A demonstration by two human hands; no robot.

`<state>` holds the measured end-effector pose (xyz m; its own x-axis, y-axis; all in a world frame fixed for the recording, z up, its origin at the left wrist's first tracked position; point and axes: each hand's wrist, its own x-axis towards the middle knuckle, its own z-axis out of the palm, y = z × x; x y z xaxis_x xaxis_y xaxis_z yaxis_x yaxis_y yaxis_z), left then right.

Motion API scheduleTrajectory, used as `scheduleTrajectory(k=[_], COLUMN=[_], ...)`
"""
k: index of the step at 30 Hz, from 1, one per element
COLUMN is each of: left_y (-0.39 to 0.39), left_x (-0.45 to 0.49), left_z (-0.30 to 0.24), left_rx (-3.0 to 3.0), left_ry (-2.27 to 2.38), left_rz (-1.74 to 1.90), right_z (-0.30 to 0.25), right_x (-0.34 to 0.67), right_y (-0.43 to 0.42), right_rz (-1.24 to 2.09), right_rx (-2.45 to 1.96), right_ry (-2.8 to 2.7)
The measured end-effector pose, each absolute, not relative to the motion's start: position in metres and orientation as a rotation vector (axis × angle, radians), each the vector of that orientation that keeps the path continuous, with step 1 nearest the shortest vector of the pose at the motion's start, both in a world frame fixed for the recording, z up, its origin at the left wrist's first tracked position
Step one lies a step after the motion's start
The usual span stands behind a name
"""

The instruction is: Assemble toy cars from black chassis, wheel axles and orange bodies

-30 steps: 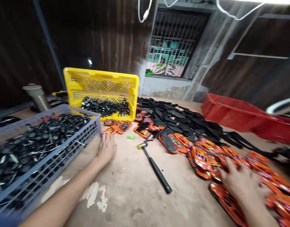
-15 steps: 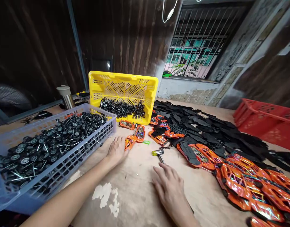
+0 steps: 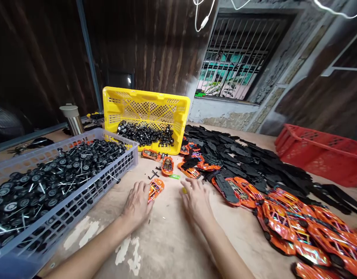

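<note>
My left hand (image 3: 137,203) is closed on the near left side of an orange toy car (image 3: 156,189) that lies on the table. My right hand (image 3: 197,199) reaches over a small hammer, its fingers stretched forward and slightly bent. Only the yellow end of the hammer's head (image 3: 184,190) peeks out; the handle is hidden under the hand. Beyond the held car are black plastic parts (image 3: 154,174), a bright green piece (image 3: 175,176) and another orange car lying with its inside up (image 3: 167,166).
At left stands a bluish crate (image 3: 131,157) full of black wheels on axles. A tilted yellow basket (image 3: 146,95) holds small black parts. Black chassis plates (image 3: 239,151) and orange cars (image 3: 291,224) pile up at right, before a red crate (image 3: 320,155).
My right hand has moved forward over the hammer. My left hand has drawn the orange car nearer, away from the car beside it. The view has shifted slightly right.
</note>
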<state>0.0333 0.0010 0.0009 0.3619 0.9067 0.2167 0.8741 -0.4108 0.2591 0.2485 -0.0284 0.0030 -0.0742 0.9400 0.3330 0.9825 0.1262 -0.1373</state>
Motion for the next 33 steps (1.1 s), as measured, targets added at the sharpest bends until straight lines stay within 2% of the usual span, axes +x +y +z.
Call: scheduleTrajectory(k=[4,10,15,18,21,25,29,33], left_y=[0.005,0.01,0.013,0.021,0.034,0.049,0.056,0.059], left_x=[0.039,0.037,0.034,0.033,0.024,0.009,0.009,0.014], left_z=[-0.014,-0.022,-0.007,-0.001,-0.001,-0.006,-0.009,-0.011], left_rx=[2.536,2.495,2.147,1.491,0.858,0.635,0.613,0.56], left_ry=[1.644,1.581,1.313,1.12,0.808,0.737,0.854,0.99], left_rz=[0.6,0.77,1.161,1.147,0.911,0.935,1.058,1.15], right_z=[0.013,0.012,0.028,0.038,0.045,0.07,0.103,0.102], right_x=[0.279,0.289,0.28,0.246,0.197,0.146,0.12,0.121], right_y=[0.019,0.076,0.079,0.053,0.019,0.009,0.062,0.139], right_rz=[-0.343,-0.337,-0.377,-0.373,-0.184,0.075,0.042,-0.127], right_rx=[-2.073,-2.026,-1.9,-1.663,-1.131,-0.866,-0.985,-1.592], right_ry=[-1.993,-2.113,-2.148,-2.23,-2.448,-2.56,-2.383,-2.276])
